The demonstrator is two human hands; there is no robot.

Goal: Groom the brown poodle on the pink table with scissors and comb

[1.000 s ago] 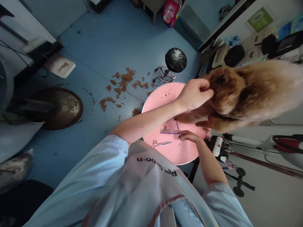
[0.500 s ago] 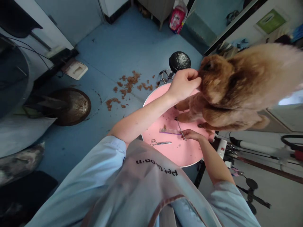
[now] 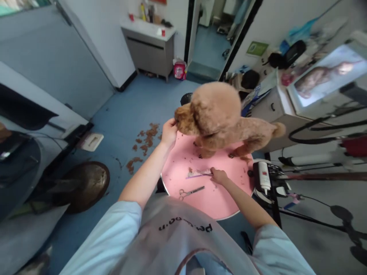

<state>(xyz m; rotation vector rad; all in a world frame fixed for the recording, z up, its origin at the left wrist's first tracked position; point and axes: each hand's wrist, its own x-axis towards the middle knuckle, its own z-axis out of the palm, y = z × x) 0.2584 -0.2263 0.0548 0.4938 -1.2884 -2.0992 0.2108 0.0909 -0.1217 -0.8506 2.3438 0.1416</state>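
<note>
A brown curly-coated dog point(image 3: 216, 109) stands on the round pink table point(image 3: 220, 202), its head toward the left. My left hand point(image 3: 169, 133) is closed on the hair at the dog's muzzle, fingertips partly hidden. Over the table, my right hand point(image 3: 219, 176) is closed around a pair of scissors point(image 3: 204, 173), whose slim blades point left above a comb. That comb point(image 3: 192, 175) has metal teeth and a purple spine, and lies flat with a tuft of hair by it. Nearer me lies a second pair of scissors point(image 3: 192, 192), untouched.
Brown hair clippings point(image 3: 149, 139) lie on the blue floor left of the table. A black stool point(image 3: 186, 98) stands behind the dog. On the right are a white bottle point(image 3: 263, 176), grooming tools, and a screen point(image 3: 327, 74). A round metal base point(image 3: 88, 187) stands left.
The view has tilted up and shifted. My right hand's scissors have swung from pointing away to pointing left across the comb. My left hand stays at the dog's muzzle.
</note>
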